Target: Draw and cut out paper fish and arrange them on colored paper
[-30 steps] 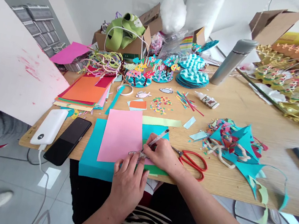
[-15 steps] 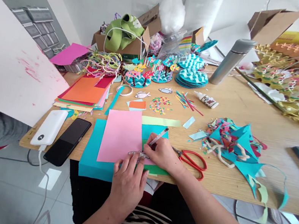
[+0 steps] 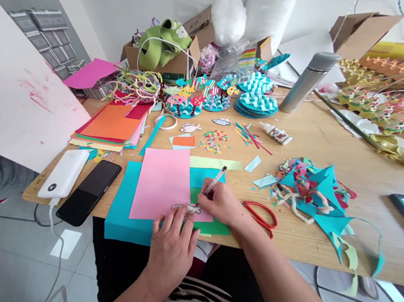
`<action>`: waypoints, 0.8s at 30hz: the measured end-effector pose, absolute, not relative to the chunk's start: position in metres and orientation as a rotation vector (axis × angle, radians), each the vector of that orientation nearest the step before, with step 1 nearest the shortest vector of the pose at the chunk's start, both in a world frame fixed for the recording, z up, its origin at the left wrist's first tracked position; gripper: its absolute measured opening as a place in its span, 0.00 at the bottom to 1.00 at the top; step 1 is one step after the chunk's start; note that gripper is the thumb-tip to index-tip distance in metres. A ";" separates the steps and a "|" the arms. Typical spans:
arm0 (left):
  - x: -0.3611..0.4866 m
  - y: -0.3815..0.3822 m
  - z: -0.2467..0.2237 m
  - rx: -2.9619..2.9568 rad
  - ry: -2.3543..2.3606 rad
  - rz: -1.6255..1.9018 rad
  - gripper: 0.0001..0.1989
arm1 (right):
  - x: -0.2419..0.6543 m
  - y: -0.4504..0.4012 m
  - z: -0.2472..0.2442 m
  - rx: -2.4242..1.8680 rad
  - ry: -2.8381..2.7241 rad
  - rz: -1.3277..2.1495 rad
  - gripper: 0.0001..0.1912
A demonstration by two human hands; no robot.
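Note:
My right hand (image 3: 221, 202) is closed around a pen (image 3: 216, 179), its tip at the right end of a small paper fish cutout (image 3: 189, 208). The cutout lies on a pink sheet (image 3: 163, 178) near its lower right edge. My left hand (image 3: 174, 240) is open, fingers flat across the cutout's lower part and the pink sheet, hiding some of both. Underneath are a green sheet (image 3: 220, 228) and a larger blue sheet (image 3: 123, 199). Red-handled scissors (image 3: 272, 218) lie right of my right hand, partly hidden by the wrist.
Paper scraps (image 3: 309, 185) heap up on the right, near a glue bottle (image 3: 276, 133) and a steel flask (image 3: 310, 81). A phone (image 3: 88, 193), a power bank (image 3: 63, 173) and stacked coloured paper (image 3: 112, 125) are left. Two fish cutouts (image 3: 190, 127) lie behind.
My right hand and the pen have shifted slightly right along the fish cutout, uncovering more of it. My left hand stays in place. The whole view has shifted a little.

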State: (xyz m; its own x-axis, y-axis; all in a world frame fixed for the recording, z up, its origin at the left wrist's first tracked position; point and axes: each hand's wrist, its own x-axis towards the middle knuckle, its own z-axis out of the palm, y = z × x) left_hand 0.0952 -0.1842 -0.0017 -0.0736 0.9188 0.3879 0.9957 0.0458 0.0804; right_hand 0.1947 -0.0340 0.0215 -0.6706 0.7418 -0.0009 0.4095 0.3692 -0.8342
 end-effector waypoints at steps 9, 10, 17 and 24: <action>0.095 -0.183 0.004 -1.995 -2.141 -0.400 0.15 | 0.199 -0.034 0.029 -1.001 -2.310 1.253 0.04; 0.095 -0.183 0.004 -1.997 -2.145 -0.396 0.16 | 0.200 -0.034 0.029 -1.004 -2.310 1.253 0.04; 0.096 -0.182 0.006 -1.997 -2.174 -0.336 0.18 | 0.200 -0.033 0.023 -1.000 -2.271 1.258 0.04; 0.096 -0.181 0.007 -1.996 -2.173 -0.307 0.18 | 0.200 -0.033 0.020 -1.001 -2.222 1.267 0.05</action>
State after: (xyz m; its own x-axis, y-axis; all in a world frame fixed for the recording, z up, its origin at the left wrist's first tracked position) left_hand 0.0964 -0.1811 0.0073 -0.0864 0.9602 0.2655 0.9962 0.0805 0.0334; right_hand 0.1997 -0.0332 0.0196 -0.6675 0.7445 -0.0116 0.3892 0.3357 -0.8578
